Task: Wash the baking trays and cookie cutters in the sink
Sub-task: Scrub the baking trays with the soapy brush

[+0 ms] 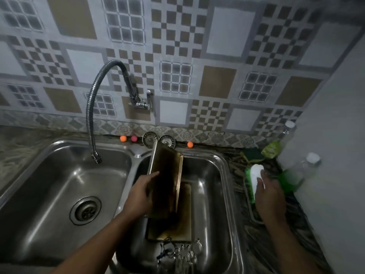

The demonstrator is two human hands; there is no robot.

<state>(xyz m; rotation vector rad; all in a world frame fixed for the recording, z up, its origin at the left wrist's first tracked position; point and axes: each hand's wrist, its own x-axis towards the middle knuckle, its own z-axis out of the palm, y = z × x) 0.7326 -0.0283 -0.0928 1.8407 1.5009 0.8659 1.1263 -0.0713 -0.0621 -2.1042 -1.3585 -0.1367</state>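
Sink [49,184], tiled wall [217,46], left hand [141,191] gripping tray [166,180], right hand [270,196] gripping brush [254,175]

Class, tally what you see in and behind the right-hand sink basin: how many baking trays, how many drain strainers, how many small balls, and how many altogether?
Baking trays: 2
Drain strainers: 2
Small balls: 3 (2 orange, 1 pink)
Total: 7

Cookie cutters [181,254] lie dim, shapes unclear; the flat tray [169,232] is partly hidden under the tilted tray [166,175]
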